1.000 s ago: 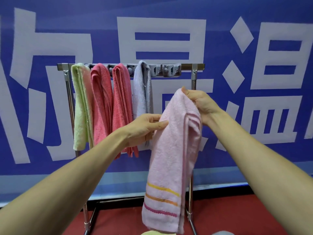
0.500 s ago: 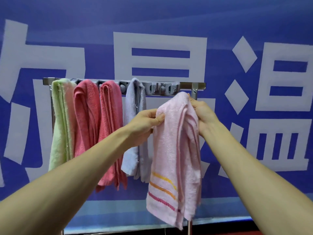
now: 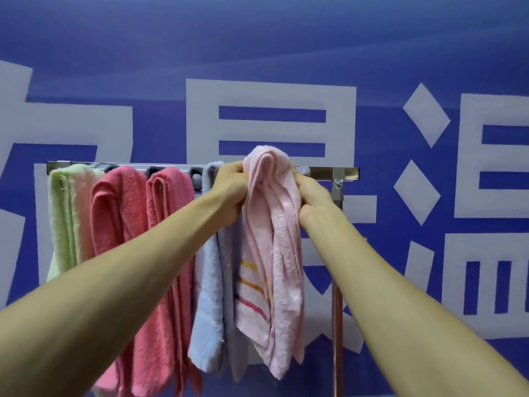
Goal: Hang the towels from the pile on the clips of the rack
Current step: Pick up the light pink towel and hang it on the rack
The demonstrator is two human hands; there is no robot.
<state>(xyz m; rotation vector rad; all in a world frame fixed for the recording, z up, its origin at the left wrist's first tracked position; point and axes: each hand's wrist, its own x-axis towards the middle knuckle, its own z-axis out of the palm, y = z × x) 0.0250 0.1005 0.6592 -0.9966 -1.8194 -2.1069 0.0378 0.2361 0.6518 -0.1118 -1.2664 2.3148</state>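
I hold a light pink towel point(image 3: 274, 239) with coloured stripes up against the metal rack bar point(image 3: 323, 171). My left hand point(image 3: 232, 190) grips its folded top from the left and my right hand point(image 3: 313, 196) grips it from the right. The towel's fold covers the clips behind it, so I cannot tell whether it is caught in one. On the bar to the left hang a pale blue towel point(image 3: 209, 296), two coral red towels point(image 3: 169, 253) point(image 3: 120, 213) and a green towel point(image 3: 64, 213). A grey clip point(image 3: 197, 179) shows between the red and blue towels.
The rack's right upright post point(image 3: 337, 325) stands just right of the pink towel. A blue wall banner with large white characters point(image 3: 272, 90) fills the background close behind the rack. The towel pile is out of view.
Both hands have lifted the pink towel from below the bar up to bar height and pressed its top against the clips. The view has moved closer and tilted upward.
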